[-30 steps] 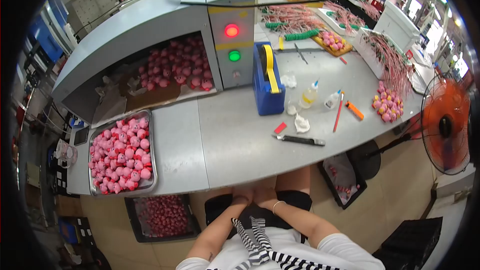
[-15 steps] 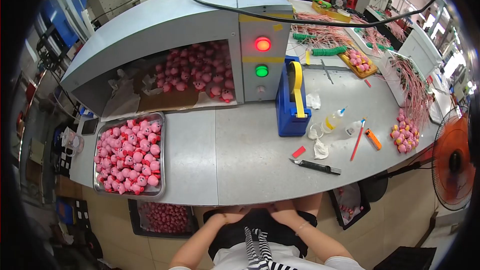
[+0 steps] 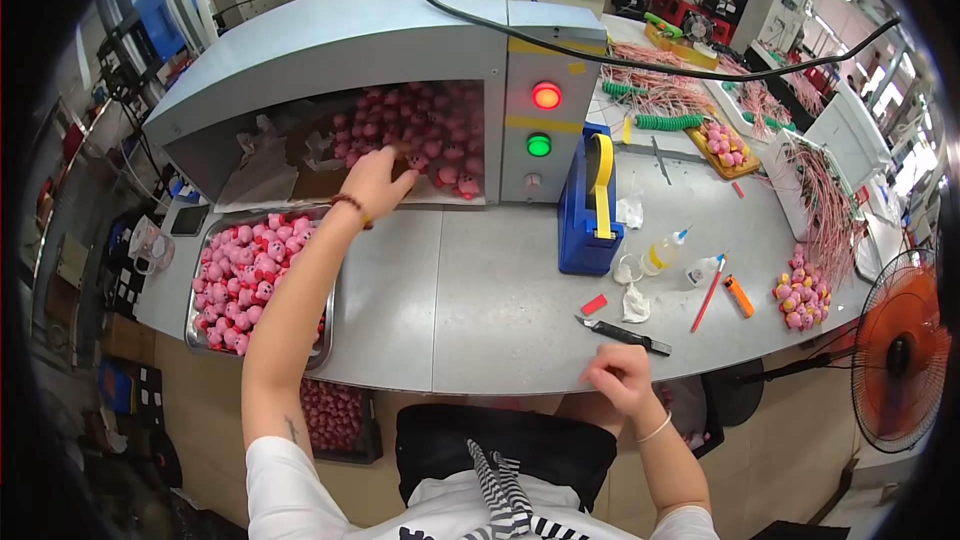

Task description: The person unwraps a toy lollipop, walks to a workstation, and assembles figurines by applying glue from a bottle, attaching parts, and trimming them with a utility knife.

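My left hand (image 3: pixel 378 183) reaches to the mouth of the grey machine (image 3: pixel 340 45), beside the pile of pink figures (image 3: pixel 425 125) inside. Its thumb and fingers are apart, and no held figure shows. Below that forearm, a metal tray (image 3: pixel 333 325) heaped with pink figures (image 3: pixel 240 265) is partly covered. My right hand (image 3: pixel 620 378) is curled closed over the table's front edge, with nothing visible in it. Just beyond it lies a black-handled knife (image 3: pixel 630 336).
A blue tape dispenser (image 3: pixel 588 210) stands at mid-table. Right of it are small bottles (image 3: pixel 662 253), a red stick (image 3: pixel 708 295), an orange tool (image 3: pixel 739 296) and bundled figures (image 3: pixel 803 292). A fan (image 3: pixel 900 352) is at far right. A black cable (image 3: pixel 700 71) crosses above.
Both hands have risen from the lap: the left to the machine opening, the right to the table edge. The camera view has shifted slightly.
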`<act>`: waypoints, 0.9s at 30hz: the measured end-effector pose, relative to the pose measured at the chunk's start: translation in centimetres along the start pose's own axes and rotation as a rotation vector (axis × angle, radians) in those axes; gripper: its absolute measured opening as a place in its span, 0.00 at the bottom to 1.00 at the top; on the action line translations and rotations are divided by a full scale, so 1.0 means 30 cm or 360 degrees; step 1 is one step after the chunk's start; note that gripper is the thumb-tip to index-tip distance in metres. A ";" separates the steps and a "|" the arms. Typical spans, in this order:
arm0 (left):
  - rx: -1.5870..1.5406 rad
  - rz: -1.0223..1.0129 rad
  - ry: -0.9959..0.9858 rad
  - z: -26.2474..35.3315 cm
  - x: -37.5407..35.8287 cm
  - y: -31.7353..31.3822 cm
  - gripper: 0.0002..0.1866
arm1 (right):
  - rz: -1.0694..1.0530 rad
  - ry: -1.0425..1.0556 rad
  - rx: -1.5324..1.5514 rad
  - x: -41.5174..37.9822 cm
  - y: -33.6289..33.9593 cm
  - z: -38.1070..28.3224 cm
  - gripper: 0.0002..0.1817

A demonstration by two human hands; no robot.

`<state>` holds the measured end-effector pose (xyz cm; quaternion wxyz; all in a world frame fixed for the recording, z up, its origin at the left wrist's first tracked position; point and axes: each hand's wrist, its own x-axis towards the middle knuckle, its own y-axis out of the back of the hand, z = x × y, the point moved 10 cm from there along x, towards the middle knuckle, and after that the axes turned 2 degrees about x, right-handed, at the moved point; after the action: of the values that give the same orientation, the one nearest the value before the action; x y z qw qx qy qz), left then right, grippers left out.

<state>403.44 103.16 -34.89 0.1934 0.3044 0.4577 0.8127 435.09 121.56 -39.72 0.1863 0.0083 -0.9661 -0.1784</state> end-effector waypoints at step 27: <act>-0.2219 -0.0881 0.0159 0.578 -0.326 -0.335 0.15 | 0.1860 -0.0071 -0.0644 -0.215 0.537 -0.014 0.14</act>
<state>422.70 113.30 -39.79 0.5177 -0.0520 -0.0950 0.8487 442.03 137.05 -36.06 0.2309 -0.5614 -0.7617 -0.2267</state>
